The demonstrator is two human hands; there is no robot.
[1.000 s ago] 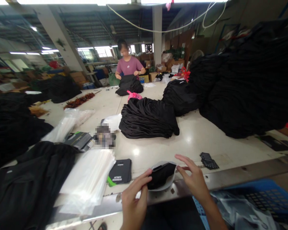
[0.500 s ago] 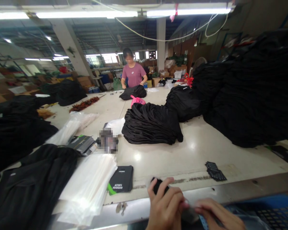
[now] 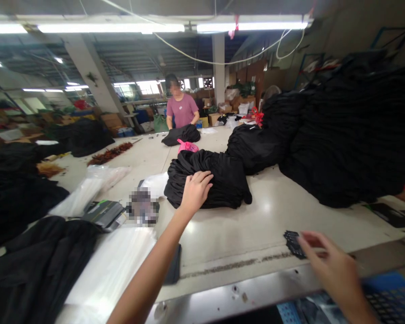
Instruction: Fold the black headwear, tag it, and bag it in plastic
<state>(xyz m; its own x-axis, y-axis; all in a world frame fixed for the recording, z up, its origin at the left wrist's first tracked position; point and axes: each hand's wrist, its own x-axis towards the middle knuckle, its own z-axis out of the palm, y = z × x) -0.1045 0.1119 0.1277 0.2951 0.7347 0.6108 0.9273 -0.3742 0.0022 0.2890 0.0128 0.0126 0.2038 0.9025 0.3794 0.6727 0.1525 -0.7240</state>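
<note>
Left hand (image 3: 195, 192) flat, fingers spread on the black garment pile (image 3: 216, 184), nothing clamped. Right hand (image 3: 334, 265) blurred, can't tell its grip from here; just beside the small black tags (image 3: 293, 244) on the white table (image 3: 229, 238).

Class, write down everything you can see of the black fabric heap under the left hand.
This black fabric heap is a soft, slightly sheeny mass of gathered, rippling layers, slumped on the pale glossy table. The left hand rests on its top. White plastic lies against its left side, and a pink bag sits just behind.
</note>
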